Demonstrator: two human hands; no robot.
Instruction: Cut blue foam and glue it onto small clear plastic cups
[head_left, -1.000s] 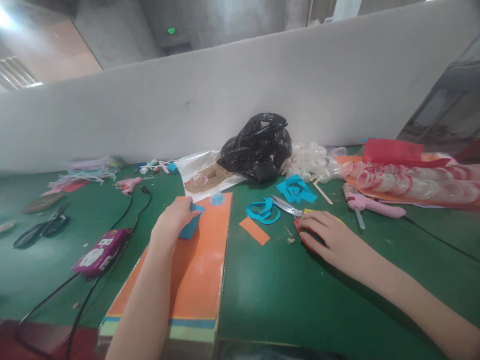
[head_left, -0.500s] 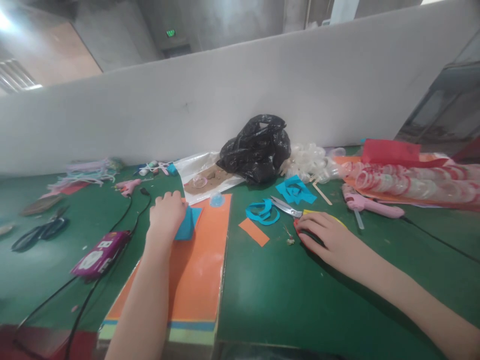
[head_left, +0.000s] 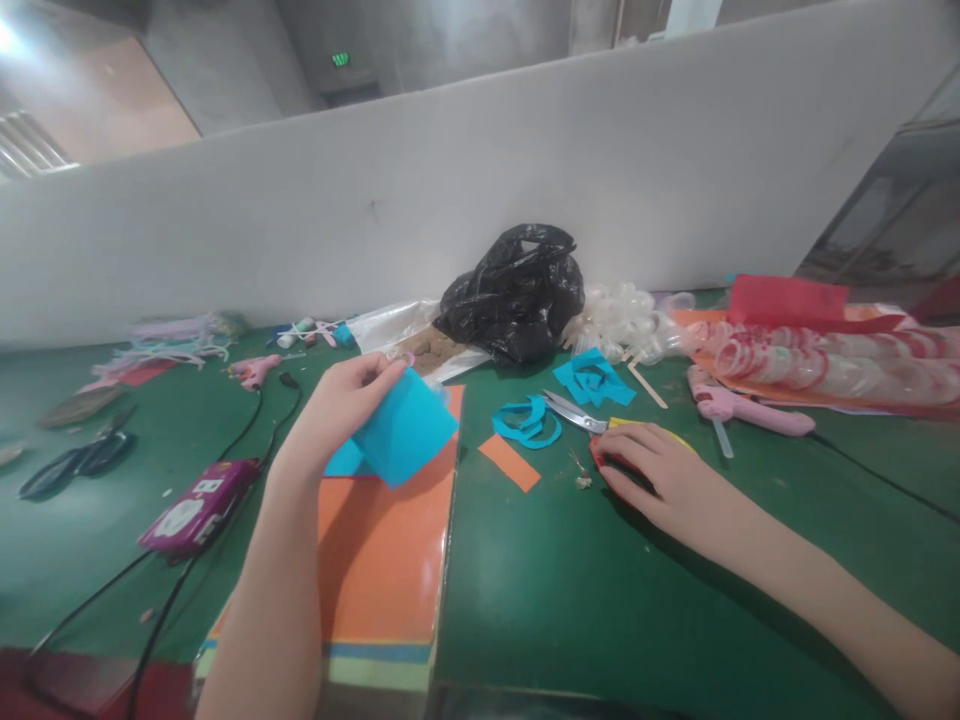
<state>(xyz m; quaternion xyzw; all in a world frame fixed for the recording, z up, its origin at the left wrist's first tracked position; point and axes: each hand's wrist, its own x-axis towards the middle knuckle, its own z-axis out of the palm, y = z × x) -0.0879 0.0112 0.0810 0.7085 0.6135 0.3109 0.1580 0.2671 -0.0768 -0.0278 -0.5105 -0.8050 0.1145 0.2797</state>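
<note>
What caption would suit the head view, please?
Left fingers hold a blue sheet over orange paper; right fingers rest on scissors.

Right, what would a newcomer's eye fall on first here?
Probably the shiny black bag, at the back of the green table before the pale wall. Then the bright blue paper in the left hand, above an orange sheet, and the scissors under the right hand.

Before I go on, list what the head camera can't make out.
All in the head view:
Lower blue paper: partly behind the raised blue paper.
Red-handled scissors: handles partly covered by the right hand.
Black bag: contents hidden by dark plastic.
Green sign: too small and blurred to read.
</note>
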